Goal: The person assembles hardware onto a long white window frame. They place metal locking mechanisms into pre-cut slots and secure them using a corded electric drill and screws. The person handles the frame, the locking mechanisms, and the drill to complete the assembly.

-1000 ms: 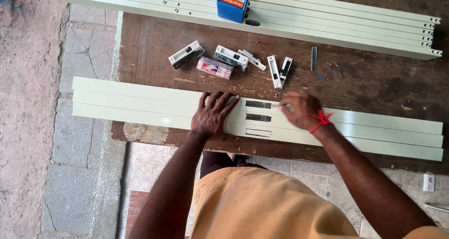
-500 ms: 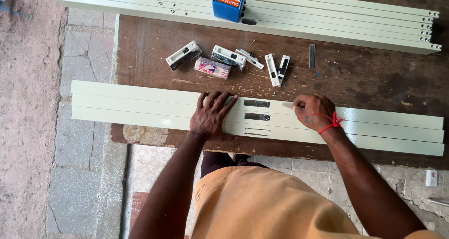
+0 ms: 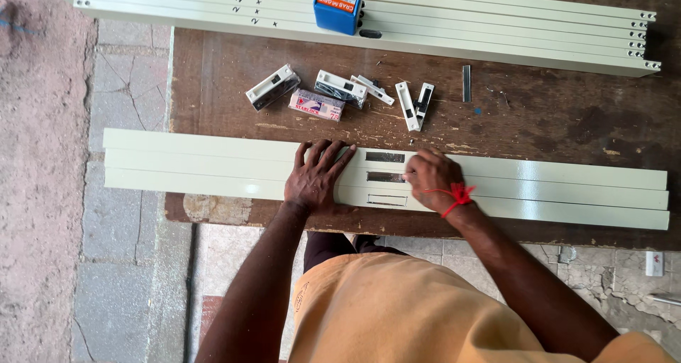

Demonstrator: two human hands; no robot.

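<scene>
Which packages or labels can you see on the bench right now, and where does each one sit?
Blue box: far edge of the wooden bench, resting on the stacked cream profiles; squarish, blue with a red-and-white label on top.
Small pink packet: mid-bench among the loose white lock parts, beyond the left hand; flat rectangle, pink with printed lettering.
No screens or signs in view.

Your surface: dark, worn wood, scuffed. Lying on it: cream metal rails along your near edge, a second stack of rails at the far edge, white latch pieces and a small pink box between. Blue box sits on the far stack.
</scene>
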